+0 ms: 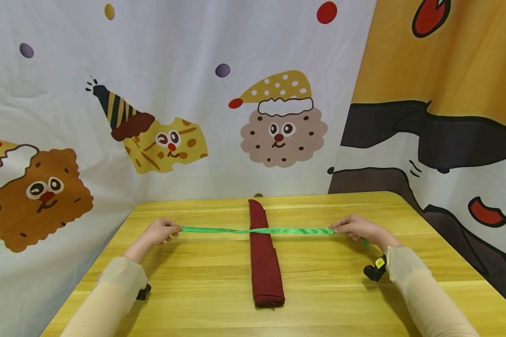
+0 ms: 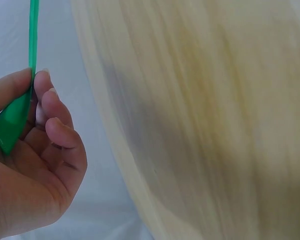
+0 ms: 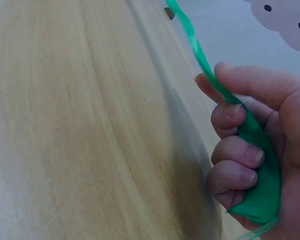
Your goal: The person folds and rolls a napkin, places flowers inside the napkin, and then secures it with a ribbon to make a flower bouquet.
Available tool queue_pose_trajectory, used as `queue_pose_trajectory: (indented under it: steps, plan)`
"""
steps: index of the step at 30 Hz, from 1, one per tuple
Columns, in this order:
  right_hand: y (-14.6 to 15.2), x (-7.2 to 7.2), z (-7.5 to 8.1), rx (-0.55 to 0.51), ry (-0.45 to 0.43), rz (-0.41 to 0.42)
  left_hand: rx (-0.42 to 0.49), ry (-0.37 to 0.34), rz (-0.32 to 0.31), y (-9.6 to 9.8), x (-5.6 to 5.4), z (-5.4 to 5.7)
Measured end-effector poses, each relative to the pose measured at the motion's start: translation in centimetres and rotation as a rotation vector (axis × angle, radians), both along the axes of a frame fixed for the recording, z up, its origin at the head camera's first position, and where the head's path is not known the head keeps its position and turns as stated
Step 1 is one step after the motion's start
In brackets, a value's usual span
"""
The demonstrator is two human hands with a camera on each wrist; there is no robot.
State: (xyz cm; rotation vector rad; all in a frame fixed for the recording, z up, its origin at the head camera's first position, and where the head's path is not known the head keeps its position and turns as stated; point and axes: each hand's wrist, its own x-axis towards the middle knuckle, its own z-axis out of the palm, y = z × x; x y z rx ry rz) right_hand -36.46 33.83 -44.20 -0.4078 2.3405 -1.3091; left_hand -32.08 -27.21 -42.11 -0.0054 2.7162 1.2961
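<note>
A shiny green ribbon (image 1: 293, 231) stretches sideways between the two hands, with a twist left of its middle. My left hand (image 1: 163, 231) pinches one end between thumb and fingertips; a short tail (image 2: 12, 125) lies inside the palm in the left wrist view. My right hand (image 1: 356, 228) pinches the other end, its longer tail (image 3: 262, 175) running down past the curled fingers to a frayed tip. Under the ribbon's middle, a dark red folded cloth (image 1: 266, 271) lies lengthwise on the table as a narrow roll. The ribbon crosses over its upper part.
The wooden table (image 1: 329, 304) has its far edge close to a white curtain (image 1: 185, 56) printed with cartoon food. A black wrist camera (image 1: 375, 269) hangs below the right sleeve, another black piece (image 1: 144, 292) below the left one.
</note>
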Motion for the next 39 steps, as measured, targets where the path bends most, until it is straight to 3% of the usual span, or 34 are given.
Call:
queue_pose_trajectory:
  steps: [14,21,29,39]
  plan:
    - [0.2,0.0,-0.2,-0.114,0.169,-0.166,0.002,-0.059,0.018,-0.2,-0.1,0.0]
    - [1.0,0.0,-0.2,-0.173,0.142,-0.134,0.012,-0.089,0.029,0.1,-0.1,0.2]
    - [1.7,0.3,-0.2,-0.158,0.126,-0.123,0.03,-0.102,0.026,0.0,0.0,0.1]
    - [1.7,1.3,-0.5,-0.062,0.218,-0.026,0.025,-0.092,0.014,-0.6,0.3,-0.1]
